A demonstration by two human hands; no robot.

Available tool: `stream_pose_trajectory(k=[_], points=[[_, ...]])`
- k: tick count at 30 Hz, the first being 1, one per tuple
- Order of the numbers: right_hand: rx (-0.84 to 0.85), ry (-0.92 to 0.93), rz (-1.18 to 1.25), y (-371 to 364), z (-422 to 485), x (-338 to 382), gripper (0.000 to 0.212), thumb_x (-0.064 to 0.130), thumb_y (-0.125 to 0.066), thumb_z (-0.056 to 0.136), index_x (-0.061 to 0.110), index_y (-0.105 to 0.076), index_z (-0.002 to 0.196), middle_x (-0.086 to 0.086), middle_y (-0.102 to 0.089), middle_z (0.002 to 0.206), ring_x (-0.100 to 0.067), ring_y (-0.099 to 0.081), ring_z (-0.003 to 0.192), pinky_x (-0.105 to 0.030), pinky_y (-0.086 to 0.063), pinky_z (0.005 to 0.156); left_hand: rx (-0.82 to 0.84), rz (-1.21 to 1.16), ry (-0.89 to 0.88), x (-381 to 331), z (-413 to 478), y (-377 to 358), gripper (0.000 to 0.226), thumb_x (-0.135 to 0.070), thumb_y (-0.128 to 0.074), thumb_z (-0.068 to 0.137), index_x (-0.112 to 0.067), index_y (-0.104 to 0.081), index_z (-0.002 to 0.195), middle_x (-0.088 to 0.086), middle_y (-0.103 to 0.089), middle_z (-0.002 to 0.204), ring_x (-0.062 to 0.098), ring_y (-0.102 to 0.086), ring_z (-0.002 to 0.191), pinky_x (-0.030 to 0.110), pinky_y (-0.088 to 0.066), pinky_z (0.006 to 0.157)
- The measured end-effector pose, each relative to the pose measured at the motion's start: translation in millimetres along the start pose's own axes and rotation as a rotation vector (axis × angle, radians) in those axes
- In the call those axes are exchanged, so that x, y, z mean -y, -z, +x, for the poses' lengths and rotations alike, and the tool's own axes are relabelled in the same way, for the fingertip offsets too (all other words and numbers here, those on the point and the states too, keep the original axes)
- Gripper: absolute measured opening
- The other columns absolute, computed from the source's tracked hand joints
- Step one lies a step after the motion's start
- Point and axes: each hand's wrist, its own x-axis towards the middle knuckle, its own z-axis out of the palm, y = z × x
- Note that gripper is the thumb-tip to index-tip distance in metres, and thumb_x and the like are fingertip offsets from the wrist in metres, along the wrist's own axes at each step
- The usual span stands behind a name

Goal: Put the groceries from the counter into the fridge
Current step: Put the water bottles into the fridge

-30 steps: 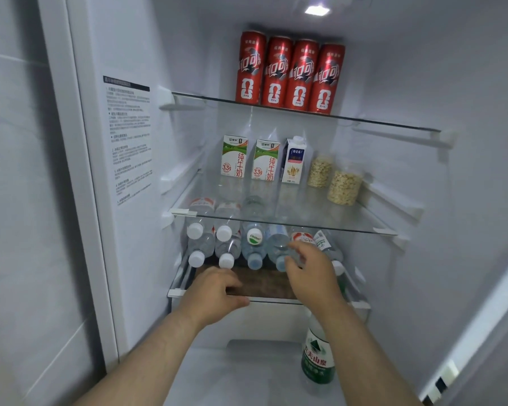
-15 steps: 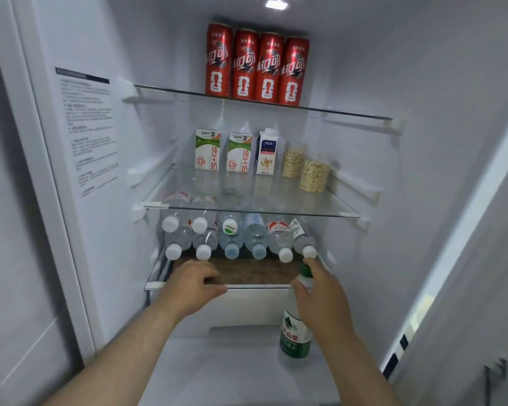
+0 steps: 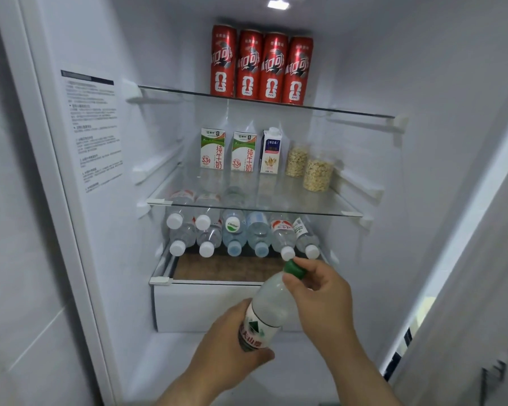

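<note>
Before the drawer [image 3: 200, 306] — left fingers [image 3: 235, 315] wrap bottle [image 3: 269, 306], right fingers [image 3: 305, 263] pinch its cap [image 3: 293, 268]

A clear water bottle [image 3: 272, 306] with a green cap and a red-and-green label is in the lower centre of the frame, tilted with its cap toward the upper right. The left hand [image 3: 226, 347] grips its label part and the right hand [image 3: 320, 291] pinches its neck, before the open fridge [image 3: 423, 68].
</note>
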Motion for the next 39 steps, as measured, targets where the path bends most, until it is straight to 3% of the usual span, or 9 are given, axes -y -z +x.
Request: stream_pose_trajectory(k=[3,7,9,16,21,26,30,34,39], points=[[0.070,0.044,0.010,1.8,-6.2,13.9,0.034,0.013,-0.079,0.080,0.039,-0.067,0.099,0.016,-0.069,0.100,-0.001,-0.065,0.093,-0.014,-0.053,0.075,-0.107,0.014,0.026,-2.4,-3.2,5.1,0.058,-0.050,-0.079,0.052,-0.062,-0.049,0.100,-0.039,-0.062,0.096,-0.012,-0.060,0.088,0.023,-0.055,0.080],[0.172,0.104,-0.093,8.9,-12.5,26.5,0.035,0.022,-0.073,0.086,0.044,-0.062,0.111,0.021,-0.065,0.108,0.004,-0.061,0.098,-0.014,-0.050,0.081,-0.159,0.025,-0.032,-7.0,-5.3,12.2,0.066,-0.045,-0.081,0.053,-0.071,-0.045,0.102,-0.040,-0.061,0.101,-0.009,-0.061,0.093,0.024,-0.054,0.082],[0.194,0.113,-0.074,13.2,-16.3,31.7,0.034,0.021,-0.072,0.086,0.049,-0.059,0.100,0.021,-0.066,0.103,0.008,-0.061,0.093,-0.008,-0.049,0.075,-0.187,0.053,-0.062,-9.8,-6.3,13.5,0.067,-0.044,-0.081,0.054,-0.070,-0.045,0.104,-0.040,-0.061,0.103,-0.008,-0.061,0.096,0.025,-0.054,0.084],[0.068,0.111,0.028,26.0,-29.3,34.1,0.025,0.019,-0.078,0.079,0.037,-0.071,0.095,0.012,-0.072,0.091,0.001,-0.066,0.085,-0.008,-0.048,0.071,-0.233,0.145,-0.132,-24.5,-7.1,13.8,0.066,-0.043,-0.077,0.060,-0.054,-0.050,0.119,-0.032,-0.062,0.108,-0.002,-0.059,0.102,0.028,-0.052,0.089],[0.129,0.053,-0.017,48.1,-32.0,37.6,0.023,0.021,-0.074,0.082,0.031,-0.068,0.101,0.011,-0.069,0.093,-0.003,-0.064,0.086,-0.010,-0.044,0.066,-0.367,0.343,-0.231,-36.0,-1.2,24.9,0.061,-0.032,-0.081,0.067,-0.043,-0.055,0.121,-0.035,-0.052,0.112,-0.006,-0.048,0.107,0.006,-0.037,0.089],[0.337,0.100,-0.336,53.3,-40.6,39.6,0.040,0.034,-0.073,0.082,0.038,-0.063,0.120,0.024,-0.062,0.106,0.005,-0.059,0.090,-0.013,-0.049,0.075,-0.463,0.550,-0.592,-30.1,17.8,41.1,0.063,-0.009,-0.084,0.064,-0.018,-0.061,0.121,-0.006,-0.062,0.122,0.011,-0.052,0.118,0.039,-0.039,0.106],[0.372,0.125,-0.421,54.8,-38.4,42.5,0.050,0.038,-0.072,0.081,0.041,-0.058,0.129,0.026,-0.062,0.110,0.006,-0.058,0.097,-0.013,-0.048,0.083,-0.420,0.581,-0.662,-29.2,29.7,46.5,0.068,-0.005,-0.085,0.062,-0.018,-0.058,0.123,0.000,-0.061,0.127,0.013,-0.048,0.125,0.025,-0.016,0.119],[0.415,0.065,-0.437,46.0,-33.7,41.4,0.055,0.044,-0.070,0.072,0.046,-0.049,0.123,0.019,-0.061,0.113,-0.003,-0.059,0.097,-0.031,-0.052,0.086,-0.380,0.555,-0.772,-23.8,48.0,48.1,0.062,-0.005,-0.080,0.071,-0.020,-0.057,0.126,-0.002,-0.059,0.130,0.014,-0.047,0.132,0.041,-0.023,0.119],[0.390,0.029,-0.396,32.0,-19.3,38.0,0.048,0.036,-0.074,0.074,0.059,-0.053,0.110,0.027,-0.064,0.099,0.002,-0.061,0.091,-0.027,-0.054,0.083,-0.369,0.525,-0.843,-17.7,74.5,50.0,0.065,-0.003,-0.080,0.072,-0.023,-0.055,0.129,-0.001,-0.057,0.133,0.017,-0.047,0.132,0.042,-0.027,0.117]])
